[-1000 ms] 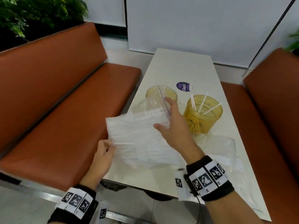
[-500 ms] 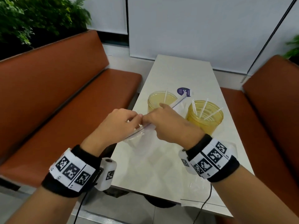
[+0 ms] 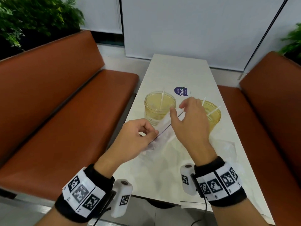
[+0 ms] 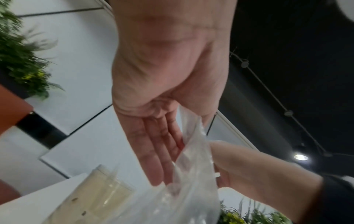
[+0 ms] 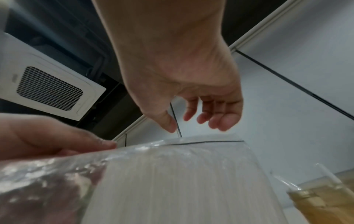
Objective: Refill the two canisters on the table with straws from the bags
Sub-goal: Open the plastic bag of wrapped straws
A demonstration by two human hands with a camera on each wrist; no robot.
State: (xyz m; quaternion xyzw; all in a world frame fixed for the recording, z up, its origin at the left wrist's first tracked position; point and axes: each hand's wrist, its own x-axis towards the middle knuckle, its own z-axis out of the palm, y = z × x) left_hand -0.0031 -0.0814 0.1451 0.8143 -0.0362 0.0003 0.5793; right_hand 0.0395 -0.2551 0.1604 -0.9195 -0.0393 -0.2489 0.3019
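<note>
Two yellow see-through canisters stand on the white table (image 3: 179, 70). The left canister (image 3: 160, 110) holds one straw; the right canister (image 3: 215, 118) holds a few and is partly behind my right hand. A clear bag of white straws (image 3: 164, 126) is lifted in front of them. My left hand (image 3: 152, 132) pinches the bag's near edge, with plastic (image 4: 193, 151) running between thumb and fingers. My right hand (image 3: 179, 110) hovers at the bag's top edge with fingers loose and spread, holding nothing. In the right wrist view its fingertips (image 5: 220, 121) hang just above the bag (image 5: 182, 181).
An empty clear bag (image 3: 228, 147) lies flat on the table's right side. A round blue sticker (image 3: 181, 91) sits behind the canisters. Orange benches (image 3: 65, 111) flank the table on both sides, with plants behind them.
The bag went from lying flat to being lifted by its top edge with both hands pinching it. Now my right hand has let go and opened; the left still pinches.
</note>
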